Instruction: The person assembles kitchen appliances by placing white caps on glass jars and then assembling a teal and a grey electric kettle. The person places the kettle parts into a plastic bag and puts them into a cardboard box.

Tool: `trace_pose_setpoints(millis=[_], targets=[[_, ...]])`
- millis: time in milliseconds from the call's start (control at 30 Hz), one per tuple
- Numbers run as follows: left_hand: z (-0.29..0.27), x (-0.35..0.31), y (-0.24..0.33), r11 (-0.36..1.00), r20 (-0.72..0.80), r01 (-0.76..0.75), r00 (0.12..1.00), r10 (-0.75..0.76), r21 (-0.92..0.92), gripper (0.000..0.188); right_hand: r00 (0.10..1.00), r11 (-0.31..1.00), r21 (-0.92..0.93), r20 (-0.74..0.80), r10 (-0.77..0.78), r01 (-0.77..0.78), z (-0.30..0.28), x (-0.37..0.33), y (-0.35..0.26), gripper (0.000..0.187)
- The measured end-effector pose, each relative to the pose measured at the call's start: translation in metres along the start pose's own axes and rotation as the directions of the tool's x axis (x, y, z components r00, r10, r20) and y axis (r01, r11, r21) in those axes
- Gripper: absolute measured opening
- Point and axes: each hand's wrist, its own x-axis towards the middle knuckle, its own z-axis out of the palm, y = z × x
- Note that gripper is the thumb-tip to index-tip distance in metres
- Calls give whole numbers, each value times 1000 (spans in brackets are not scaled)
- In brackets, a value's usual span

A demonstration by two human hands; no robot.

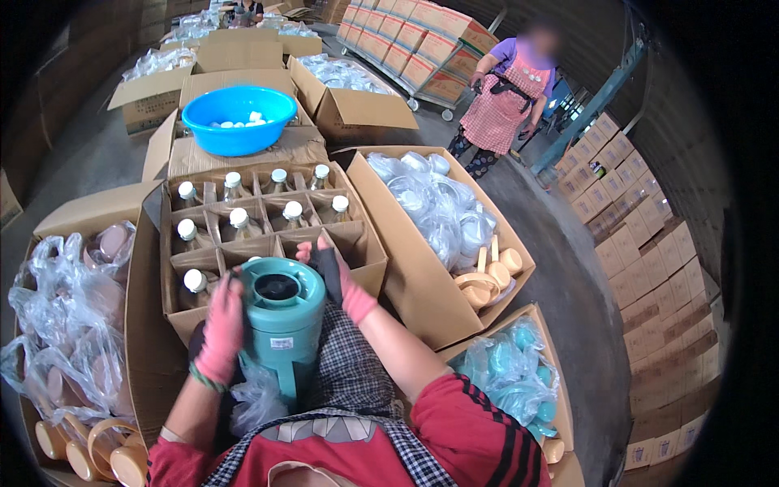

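A teal plastic flask body [281, 341] with a side handle stands in front of my lap, its round end with a dark central hole facing up. My left hand [223, 325], in a pink and dark glove, presses against its left side, fingers at the rim. Close by the right side of the rim is my right hand [337, 276], gloved alike, with its fingers apart; whether it touches the flask I cannot tell. Crumpled clear plastic [258, 398] lies against the flask's lower left. Just beyond, a divided carton [345, 243] holds several clear bottles with white caps.
A blue basin [239, 142] with small white pieces sits behind the bottle carton. Bagged parts and peach cups fill the right carton [406, 268] and left carton [154, 325]. A carton of teal parts [560, 390] is near right. A person [511, 89] stands by stacked boxes [406, 40].
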Motion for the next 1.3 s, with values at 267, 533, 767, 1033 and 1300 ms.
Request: trace_pose_setpoints(millis=[267, 533, 767, 1033, 1300], targets=[[-26, 14, -5, 942, 297, 98, 955, 2, -320, 38, 996, 903, -422, 16, -85, 84, 32, -35, 15, 47], [15, -16, 72, 815, 131, -373, 926, 353, 443, 16, 870, 915, 197, 429, 242, -351, 5, 15, 11, 42], [-15, 0, 42, 893, 155, -420, 904, 398, 159, 10, 982, 939, -320, 172, -76, 129, 12, -20, 18, 38], [20, -5, 74, 693, 321, -579, 815, 482, 430, 18, 850, 912, 113, 423, 315, -394, 27, 0, -9, 34], [-23, 16, 35, 883, 173, -412, 909, 380, 226, 14, 966, 808, -529, 153, -211, 260, 30, -34, 10, 37]])
